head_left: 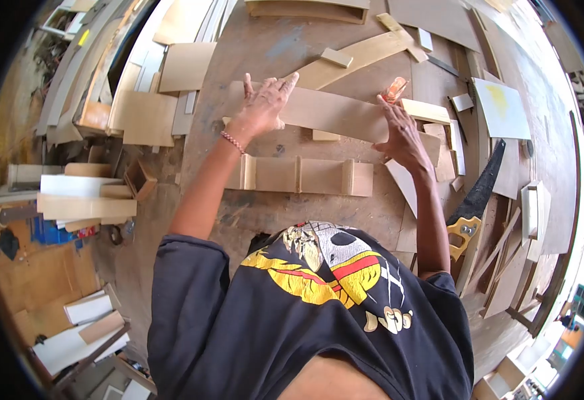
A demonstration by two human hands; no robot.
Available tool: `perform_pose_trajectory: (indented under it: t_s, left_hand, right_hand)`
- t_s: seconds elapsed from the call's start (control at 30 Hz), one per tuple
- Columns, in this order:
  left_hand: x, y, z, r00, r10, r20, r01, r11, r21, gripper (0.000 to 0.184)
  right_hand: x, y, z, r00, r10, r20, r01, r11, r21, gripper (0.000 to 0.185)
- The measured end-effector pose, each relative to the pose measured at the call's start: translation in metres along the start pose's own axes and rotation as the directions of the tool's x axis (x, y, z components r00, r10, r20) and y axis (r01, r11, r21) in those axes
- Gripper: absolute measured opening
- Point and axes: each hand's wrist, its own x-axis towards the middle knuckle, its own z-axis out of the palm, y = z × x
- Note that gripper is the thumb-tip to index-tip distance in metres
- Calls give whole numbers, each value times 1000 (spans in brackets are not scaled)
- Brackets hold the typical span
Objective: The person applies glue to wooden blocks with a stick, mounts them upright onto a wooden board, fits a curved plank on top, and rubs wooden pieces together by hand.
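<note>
A long, flat wooden board (335, 112) lies crosswise in front of me. My left hand (263, 109) grips it near its left end, thumb at the near edge and fingers spread toward the far one. Toward the right end, my right hand (402, 133) spans the board the same way, thumb by the near edge. A small wood block (325, 135) shows at the board's near edge. Closer to me lies a wooden piece with upright cross strips (322, 177). Just beyond my right fingers is an orange object (395, 89) whose kind I cannot make out.
A handsaw (482, 190) with a yellow handle lies on the right among wood offcuts. Behind the board, a long plank (355, 59) lies at an angle with a small block (337, 58) on it. Stacked panels (148, 110) stand at the left.
</note>
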Motion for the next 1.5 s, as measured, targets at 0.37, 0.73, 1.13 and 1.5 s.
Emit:
perform_pose_trajectory:
  t_s: [0.37, 0.73, 1.13, 1.5]
  left_hand:
    - [-119, -15, 6, 994, -54, 91, 61, 995, -80, 117]
    - [-136, -13, 42, 999, -18, 51, 25, 992, -127, 118]
    - [-141, -10, 36, 997, -57, 43, 63, 986, -154, 116]
    - [-154, -68, 88, 744, -665, -69, 319, 444, -837, 86]
  right_hand:
    - [-36, -57, -7, 978, -139, 154, 107, 975, 196, 105]
    - [-60, -58, 15, 975, -112, 191, 67, 972, 226, 103]
    - [-62, -59, 18, 979, -114, 171, 74, 973, 221, 104]
    - [-67, -36, 29, 828, 544, 137, -501, 609, 615, 57]
